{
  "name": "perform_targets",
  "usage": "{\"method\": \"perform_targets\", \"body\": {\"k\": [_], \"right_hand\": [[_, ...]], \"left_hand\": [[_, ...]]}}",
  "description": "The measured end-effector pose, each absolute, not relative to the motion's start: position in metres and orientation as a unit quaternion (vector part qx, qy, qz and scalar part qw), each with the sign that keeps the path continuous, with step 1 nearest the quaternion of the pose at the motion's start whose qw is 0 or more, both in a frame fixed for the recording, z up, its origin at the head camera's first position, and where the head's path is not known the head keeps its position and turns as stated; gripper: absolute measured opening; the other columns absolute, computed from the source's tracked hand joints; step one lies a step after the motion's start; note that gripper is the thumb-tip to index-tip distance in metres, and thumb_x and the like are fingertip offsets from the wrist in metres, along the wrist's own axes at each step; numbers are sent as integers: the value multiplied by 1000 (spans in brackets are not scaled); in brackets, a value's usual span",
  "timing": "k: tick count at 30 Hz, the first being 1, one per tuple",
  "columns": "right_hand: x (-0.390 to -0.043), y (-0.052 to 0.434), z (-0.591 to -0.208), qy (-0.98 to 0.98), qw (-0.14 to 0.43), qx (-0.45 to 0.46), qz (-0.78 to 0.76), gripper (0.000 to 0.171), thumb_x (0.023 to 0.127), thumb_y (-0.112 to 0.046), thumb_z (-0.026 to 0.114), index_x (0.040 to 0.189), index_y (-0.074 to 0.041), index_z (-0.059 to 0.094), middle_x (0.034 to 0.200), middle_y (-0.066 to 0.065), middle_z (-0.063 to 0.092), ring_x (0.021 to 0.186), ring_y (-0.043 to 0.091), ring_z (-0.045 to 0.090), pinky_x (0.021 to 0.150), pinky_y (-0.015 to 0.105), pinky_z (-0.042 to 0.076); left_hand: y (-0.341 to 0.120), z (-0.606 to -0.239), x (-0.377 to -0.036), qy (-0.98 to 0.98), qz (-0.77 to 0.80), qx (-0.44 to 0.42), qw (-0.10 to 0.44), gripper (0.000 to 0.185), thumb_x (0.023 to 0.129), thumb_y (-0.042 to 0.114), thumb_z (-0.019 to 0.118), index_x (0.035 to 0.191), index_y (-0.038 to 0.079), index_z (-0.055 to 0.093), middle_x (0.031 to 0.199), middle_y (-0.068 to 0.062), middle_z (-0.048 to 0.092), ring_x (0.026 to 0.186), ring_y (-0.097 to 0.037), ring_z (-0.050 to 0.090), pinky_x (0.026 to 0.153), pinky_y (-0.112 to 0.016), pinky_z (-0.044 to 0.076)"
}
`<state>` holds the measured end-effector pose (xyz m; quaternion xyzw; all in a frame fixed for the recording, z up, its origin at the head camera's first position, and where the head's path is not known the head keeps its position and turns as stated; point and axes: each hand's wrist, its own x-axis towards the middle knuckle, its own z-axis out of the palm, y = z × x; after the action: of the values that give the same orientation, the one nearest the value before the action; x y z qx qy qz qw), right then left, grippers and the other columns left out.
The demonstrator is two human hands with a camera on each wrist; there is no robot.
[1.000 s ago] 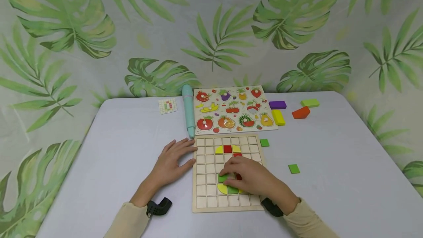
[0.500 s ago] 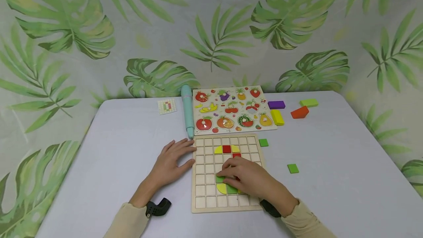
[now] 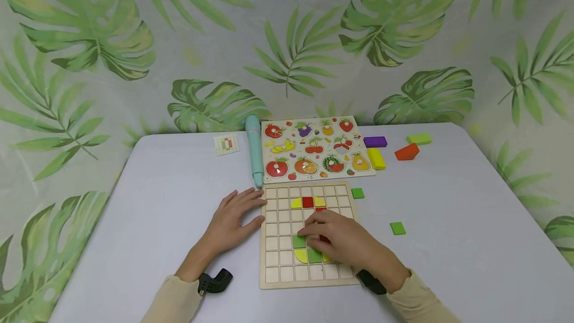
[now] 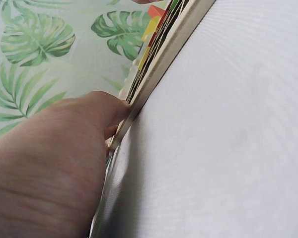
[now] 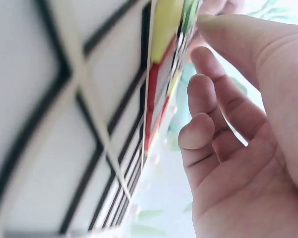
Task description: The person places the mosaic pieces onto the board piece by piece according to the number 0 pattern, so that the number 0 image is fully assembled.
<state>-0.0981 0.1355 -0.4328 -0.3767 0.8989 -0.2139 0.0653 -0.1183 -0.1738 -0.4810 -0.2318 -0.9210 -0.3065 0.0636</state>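
A wooden grid board (image 3: 272,275) lies on the table in the head view. Against its left edge rests my left hand (image 3: 230,221), fingers spread and fingertips on the rim; the left wrist view shows the thumb at that edge. Over the board's middle is my right hand (image 3: 338,236), thumb and index finger apart, with nothing seen between them. Its index fingertip is at the corner of a green tile (image 3: 298,242); whether they touch I cannot tell. Below sit a yellow rounded tile (image 3: 301,256) and another green tile (image 3: 315,255). Red tiles are partly hidden by this hand.
Behind the board lies a fruit peg puzzle (image 3: 316,157), with a turquoise pen-shaped thing (image 3: 254,151) to its left. A small pattern card (image 3: 226,144) is farther left. Two loose green tiles (image 3: 397,228) and several coloured blocks (image 3: 375,159) lie to the right.
My right hand first shifts slightly left with its fingertips on the green tile, then draws back right, uncovering the tile flat in its cell. The left hand stays at the board's edge.
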Motion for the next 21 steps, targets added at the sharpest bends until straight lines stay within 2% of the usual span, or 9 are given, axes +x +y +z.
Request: {"method": "perform_targets", "body": {"k": [9, 13, 16, 21], "right_hand": [[-109, 176, -421, 910, 61, -337, -236, 29, 93, -24, 79, 122, -25, 76, 119, -11, 69, 112, 12, 61, 97, 40, 58], [-116, 199, -414, 910, 88, -317, -253, 36, 90, -22, 81, 126, -21, 73, 122, -7, 69, 102, 13, 62, 85, 34, 59], [-121, 216, -410, 910, 100, -297, -270, 40, 88, -23, 83, 126, -19, 72, 122, -5, 70, 93, 13, 59, 73, 26, 54], [-130, 243, -408, 914, 84, -280, -283, 41, 86, -25, 85, 124, -16, 72, 116, -4, 72, 89, 14, 58, 68, 22, 51]], "left_hand": [[-175, -483, -119, -919, -311, -232, 65, 41, 96, 31, 73, 135, 19, 68, 153, 0, 56, 149, -25, 43, 126, -54, 23], [-175, -483, -118, -920, -309, -233, 65, 42, 96, 32, 73, 135, 19, 68, 153, 1, 56, 149, -25, 43, 126, -54, 23], [-175, -482, -118, -920, -307, -233, 66, 42, 96, 32, 73, 135, 18, 68, 153, 1, 56, 149, -25, 43, 126, -54, 23], [-174, -482, -119, -920, -309, -232, 65, 42, 96, 32, 73, 135, 18, 68, 153, 0, 56, 149, -25, 42, 126, -54, 23]]}}
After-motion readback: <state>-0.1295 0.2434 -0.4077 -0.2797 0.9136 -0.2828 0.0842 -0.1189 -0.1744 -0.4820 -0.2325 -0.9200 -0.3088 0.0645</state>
